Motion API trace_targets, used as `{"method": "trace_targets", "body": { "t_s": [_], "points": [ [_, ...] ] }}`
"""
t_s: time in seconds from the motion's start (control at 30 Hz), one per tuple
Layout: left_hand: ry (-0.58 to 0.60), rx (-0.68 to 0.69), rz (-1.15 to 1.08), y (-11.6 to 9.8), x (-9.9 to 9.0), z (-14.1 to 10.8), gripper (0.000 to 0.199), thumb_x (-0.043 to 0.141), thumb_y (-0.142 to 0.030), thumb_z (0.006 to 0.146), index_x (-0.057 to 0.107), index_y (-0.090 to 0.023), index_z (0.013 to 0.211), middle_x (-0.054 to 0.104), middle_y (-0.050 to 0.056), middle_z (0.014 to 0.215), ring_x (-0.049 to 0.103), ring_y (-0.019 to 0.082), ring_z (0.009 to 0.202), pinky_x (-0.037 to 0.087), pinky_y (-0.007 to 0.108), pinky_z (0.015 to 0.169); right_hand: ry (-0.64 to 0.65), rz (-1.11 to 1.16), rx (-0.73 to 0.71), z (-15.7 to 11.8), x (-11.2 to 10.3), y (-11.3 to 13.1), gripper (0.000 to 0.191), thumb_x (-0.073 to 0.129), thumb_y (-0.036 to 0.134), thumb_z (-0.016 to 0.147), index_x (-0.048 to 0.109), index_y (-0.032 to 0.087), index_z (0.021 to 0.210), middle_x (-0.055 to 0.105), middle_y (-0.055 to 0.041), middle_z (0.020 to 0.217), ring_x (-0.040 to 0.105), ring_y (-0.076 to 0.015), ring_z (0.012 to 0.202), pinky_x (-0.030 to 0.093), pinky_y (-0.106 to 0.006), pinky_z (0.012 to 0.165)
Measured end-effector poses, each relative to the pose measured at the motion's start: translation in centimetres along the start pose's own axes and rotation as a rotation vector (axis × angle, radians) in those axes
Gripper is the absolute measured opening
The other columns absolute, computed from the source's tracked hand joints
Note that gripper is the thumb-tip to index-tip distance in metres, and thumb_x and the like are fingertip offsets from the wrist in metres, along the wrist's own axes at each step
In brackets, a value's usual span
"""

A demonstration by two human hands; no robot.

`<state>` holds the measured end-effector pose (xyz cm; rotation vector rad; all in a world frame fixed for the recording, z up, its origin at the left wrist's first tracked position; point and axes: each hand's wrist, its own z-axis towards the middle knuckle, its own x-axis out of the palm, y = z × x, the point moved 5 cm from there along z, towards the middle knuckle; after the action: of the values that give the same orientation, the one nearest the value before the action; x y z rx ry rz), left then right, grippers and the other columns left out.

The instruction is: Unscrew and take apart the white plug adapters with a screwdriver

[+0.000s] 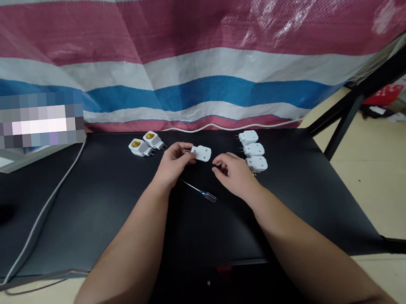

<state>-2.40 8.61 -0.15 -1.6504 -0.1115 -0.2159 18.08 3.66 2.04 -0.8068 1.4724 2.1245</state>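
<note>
Plug [203, 154], white with dark holes in its upper face, is pinched at its pronged end between the thumb and fingers of the left hand [175, 162], above the black table [298, 200]. Just right of it the right hand [235, 172] is half curled, a gap between thumb and fingertips, beside three white plugs [254, 149] in a column. Nearer the body lies a screwdriver [208, 196], and beyond the left hand sit two yellow-faced lamps [142, 148].

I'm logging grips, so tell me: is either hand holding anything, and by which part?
The left hand holds a white plug-in unit by its pronged end. No held thing shows in the right hand.
</note>
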Motion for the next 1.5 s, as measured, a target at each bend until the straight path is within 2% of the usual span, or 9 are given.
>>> {"method": "trace_targets", "body": {
  "t_s": [0.17,0.47,0.77,0.97,1.13,1.23,1.3,1.4,1.5],
  "points": [
    [-0.027,-0.013,0.054,0.6,0.0,0.2,0.034,0.088,-0.014,0.078,0.071,-0.013,0.108,0.075,0.002,0.085,0.076,0.014,0.076,0.063,0.029,0.078,0.119,-0.084,-0.003,0.0,0.7,0.4,0.019,0.068,0.003,0.091,0.077,0.019,0.093,0.071,-0.0050,0.099,0.066,-0.0165,0.078,0.055,-0.033,0.079],
    [-0.036,0.058,0.256,1.3,0.4,1.2,0.029,0.087,-0.020,0.083,0.074,-0.014,0.109,0.080,0.007,0.095,0.078,0.017,0.081,0.063,0.035,0.085,0.162,-0.134,-0.020,0.0,0.7,1.2,0.026,0.064,-0.003,0.090,0.080,0.018,0.092,0.073,-0.0044,0.094,0.065,-0.0153,0.074,0.052,-0.030,0.076],
    [0.089,0.023,0.402,0.6,4.9,6.0,0.015,0.083,-0.015,0.088,0.073,-0.013,0.099,0.076,0.003,0.075,0.072,0.015,0.067,0.057,0.031,0.075,0.195,-0.195,0.036,-0.2,0.7,1.3,0.025,0.066,0.001,0.093,0.084,0.019,0.097,0.077,-0.0087,0.103,0.074,-0.0204,0.087,0.058,-0.035,0.088],
    [0.119,0.038,0.486,0.7,7.2,7.7,0.019,0.085,-0.018,0.087,0.072,-0.014,0.100,0.077,0.006,0.082,0.074,0.017,0.073,0.058,0.033,0.079,0.188,-0.237,0.074,0.0,0.6,1.2,0.026,0.064,0.003,0.095,0.084,0.019,0.099,0.077,-0.0091,0.103,0.072,-0.0205,0.085,0.057,-0.036,0.088],
    [0.034,0.104,0.729,-1.4,6.2,6.4,0.043,0.085,-0.030,0.089,0.068,-0.015,0.126,0.077,0.004,0.086,0.072,0.019,0.074,0.054,0.033,0.075,0.163,-0.294,0.116,0.2,0.5,0.6,0.026,0.062,0.005,0.095,0.083,0.018,0.100,0.075,-0.0098,0.100,0.071,-0.0216,0.087,0.056,-0.035,0.087],
    [-0.016,0.234,0.930,-3.1,4.9,4.3,0.026,0.077,-0.023,0.092,0.072,-0.016,0.116,0.075,0.004,0.086,0.071,0.021,0.081,0.053,0.034,0.079,0.133,-0.309,0.138,0.3,0.4,0.2,0.024,0.062,0.006,0.095,0.082,0.018,0.099,0.074,-0.0101,0.098,0.069,-0.0226,0.087,0.054,-0.035,0.083],
    [0.139,0.269,0.972,-3.1,4.8,2.6,0.015,0.073,-0.016,0.090,0.075,-0.019,0.105,0.075,0.003,0.086,0.070,0.019,0.077,0.053,0.033,0.076,0.131,-0.311,0.135,0.4,0.5,0.1,0.025,0.061,0.004,0.095,0.082,0.018,0.099,0.072,-0.0105,0.097,0.068,-0.0229,0.086,0.053,-0.035,0.080],
    [0.404,0.333,1.017,-2.1,5.3,0.2,0.025,0.069,-0.006,0.085,0.077,-0.020,0.104,0.076,0.005,0.098,0.071,0.020,0.084,0.056,0.033,0.081,0.131,-0.316,0.115,0.3,0.7,0.1,0.028,0.059,0.002,0.094,0.081,0.019,0.098,0.070,-0.0103,0.096,0.066,-0.0228,0.085,0.051,-0.034,0.079],
    [0.428,0.364,1.061,-1.3,5.3,-1.1,0.026,0.070,-0.006,0.085,0.078,-0.021,0.104,0.076,0.006,0.102,0.072,0.023,0.093,0.058,0.036,0.088,0.076,-0.292,0.082,0.0,0.6,0.5,0.026,0.059,0.004,0.094,0.079,0.021,0.097,0.068,-0.0090,0.097,0.065,-0.0218,0.083,0.051,-0.033,0.076]
  ]
}}
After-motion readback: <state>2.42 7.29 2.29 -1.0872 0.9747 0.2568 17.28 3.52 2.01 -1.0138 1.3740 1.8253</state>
